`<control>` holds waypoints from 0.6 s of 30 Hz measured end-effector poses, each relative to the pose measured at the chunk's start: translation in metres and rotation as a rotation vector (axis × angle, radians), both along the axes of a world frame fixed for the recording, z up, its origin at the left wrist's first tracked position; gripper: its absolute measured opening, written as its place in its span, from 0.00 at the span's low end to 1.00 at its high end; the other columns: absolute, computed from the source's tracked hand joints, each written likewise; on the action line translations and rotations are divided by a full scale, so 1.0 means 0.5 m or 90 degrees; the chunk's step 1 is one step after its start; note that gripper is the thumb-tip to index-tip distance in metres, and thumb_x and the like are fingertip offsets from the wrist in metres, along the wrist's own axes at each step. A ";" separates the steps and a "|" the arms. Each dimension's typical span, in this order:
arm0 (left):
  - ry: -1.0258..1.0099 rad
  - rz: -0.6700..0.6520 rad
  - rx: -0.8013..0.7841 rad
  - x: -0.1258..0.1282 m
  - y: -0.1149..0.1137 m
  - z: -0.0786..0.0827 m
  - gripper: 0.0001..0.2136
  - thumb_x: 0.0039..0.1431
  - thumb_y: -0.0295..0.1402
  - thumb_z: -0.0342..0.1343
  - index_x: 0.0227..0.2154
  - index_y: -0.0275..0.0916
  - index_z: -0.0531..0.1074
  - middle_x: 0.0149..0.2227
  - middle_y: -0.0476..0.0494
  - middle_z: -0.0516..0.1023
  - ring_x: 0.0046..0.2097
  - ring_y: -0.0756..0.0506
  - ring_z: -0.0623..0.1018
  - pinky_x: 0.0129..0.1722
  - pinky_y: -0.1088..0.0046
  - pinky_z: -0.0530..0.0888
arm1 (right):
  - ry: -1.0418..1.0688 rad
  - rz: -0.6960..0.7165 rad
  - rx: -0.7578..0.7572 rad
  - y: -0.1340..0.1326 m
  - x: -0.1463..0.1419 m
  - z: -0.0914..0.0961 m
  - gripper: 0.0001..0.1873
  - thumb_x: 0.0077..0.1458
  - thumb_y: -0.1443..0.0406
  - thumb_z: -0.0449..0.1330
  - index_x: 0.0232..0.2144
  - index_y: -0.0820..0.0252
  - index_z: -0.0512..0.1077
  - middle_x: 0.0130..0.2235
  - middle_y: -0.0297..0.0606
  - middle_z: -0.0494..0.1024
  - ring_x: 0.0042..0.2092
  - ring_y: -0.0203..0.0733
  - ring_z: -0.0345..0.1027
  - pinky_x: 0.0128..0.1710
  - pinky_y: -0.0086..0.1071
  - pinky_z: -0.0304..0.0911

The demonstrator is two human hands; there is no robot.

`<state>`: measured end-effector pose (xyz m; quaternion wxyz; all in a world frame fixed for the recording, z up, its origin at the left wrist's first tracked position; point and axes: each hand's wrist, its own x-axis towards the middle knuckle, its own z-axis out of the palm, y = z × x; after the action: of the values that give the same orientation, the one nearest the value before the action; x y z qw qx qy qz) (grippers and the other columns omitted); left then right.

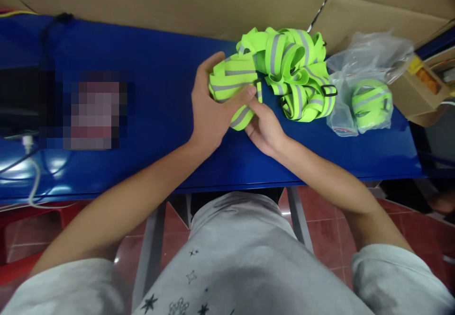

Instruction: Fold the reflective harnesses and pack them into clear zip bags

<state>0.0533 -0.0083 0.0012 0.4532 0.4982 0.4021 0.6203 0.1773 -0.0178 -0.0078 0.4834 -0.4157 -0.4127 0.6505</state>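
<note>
In the head view, a folded yellow-green strap [233, 79] is held over the blue table [159, 97], beside the loose straps [298, 54], clasped by the left hand [210, 113] and pinched at its right edge by the right hand [266, 128]; its stripes are aimed roughly sideways, its long axis partly hidden.

Indoor light is moderate and rather flat, seemingly from above. White glare pools at the left end of the glossy blue worktop [159, 116], with a thin shine along its front edge. Small glints mark the clear plastic bag [373, 52] and the red floor [320, 239]. Soft shade darkens the middle of the grey shirt [227, 239], and the right margin sinks into gloom. The green strap bundle [234, 73] looks vivid, its detail slightly soft. Wide-angle bending stretches the sleeves [394, 277] and blurs the outer edges; coarse pixel squares cover a patch at left.
</note>
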 end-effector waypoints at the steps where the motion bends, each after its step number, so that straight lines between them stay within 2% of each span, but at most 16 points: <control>1: 0.031 0.004 0.012 -0.007 0.002 0.003 0.31 0.50 0.48 0.76 0.55 0.54 0.70 0.58 0.57 0.76 0.66 0.38 0.73 0.69 0.53 0.68 | 0.023 0.043 -0.022 0.001 0.002 0.006 0.32 0.52 0.36 0.67 0.42 0.55 0.73 0.46 0.38 0.84 0.57 0.50 0.77 0.56 0.43 0.78; 3: 0.060 0.006 0.029 -0.018 0.004 0.009 0.32 0.50 0.50 0.76 0.55 0.50 0.70 0.57 0.56 0.76 0.66 0.38 0.72 0.69 0.53 0.67 | 0.041 0.083 -0.043 0.002 0.007 0.019 0.32 0.51 0.38 0.70 0.45 0.55 0.72 0.45 0.38 0.84 0.55 0.50 0.78 0.55 0.44 0.79; 7: 0.066 -0.013 0.065 -0.027 0.002 0.020 0.26 0.56 0.52 0.73 0.53 0.51 0.72 0.53 0.58 0.78 0.60 0.42 0.76 0.65 0.58 0.69 | 0.035 -0.038 0.008 0.001 0.018 0.045 0.34 0.49 0.45 0.75 0.50 0.50 0.68 0.50 0.31 0.82 0.55 0.44 0.78 0.58 0.42 0.77; 9: 0.080 -0.034 0.087 -0.027 0.001 0.022 0.27 0.56 0.53 0.72 0.54 0.50 0.72 0.52 0.57 0.79 0.59 0.42 0.75 0.64 0.59 0.69 | 0.032 -0.007 0.063 0.001 0.026 0.052 0.32 0.51 0.47 0.75 0.51 0.51 0.68 0.54 0.31 0.81 0.59 0.43 0.76 0.63 0.42 0.73; 12: 0.114 -0.016 0.109 -0.025 0.005 0.020 0.25 0.59 0.52 0.70 0.54 0.47 0.73 0.52 0.54 0.80 0.57 0.44 0.77 0.63 0.59 0.71 | 0.014 0.053 0.157 0.004 0.035 0.051 0.25 0.56 0.48 0.72 0.48 0.53 0.73 0.55 0.32 0.81 0.61 0.43 0.74 0.68 0.41 0.69; 15: 0.172 0.027 0.095 -0.022 0.010 0.015 0.24 0.59 0.56 0.67 0.53 0.53 0.74 0.57 0.51 0.76 0.64 0.40 0.73 0.68 0.54 0.69 | -0.037 -0.012 0.189 0.007 0.035 0.040 0.24 0.55 0.45 0.72 0.45 0.51 0.74 0.54 0.32 0.82 0.61 0.45 0.74 0.67 0.43 0.70; 18: 0.161 -0.025 0.055 -0.015 0.012 0.009 0.30 0.56 0.58 0.68 0.58 0.61 0.66 0.67 0.53 0.66 0.72 0.39 0.65 0.72 0.54 0.65 | -0.056 -0.071 0.153 0.010 0.030 0.030 0.26 0.53 0.44 0.71 0.45 0.51 0.73 0.53 0.34 0.82 0.62 0.48 0.73 0.66 0.46 0.71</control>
<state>0.0456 -0.0023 0.0057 0.3896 0.5990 0.4190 0.5602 0.1924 -0.0129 0.0070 0.5467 -0.4055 -0.4848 0.5492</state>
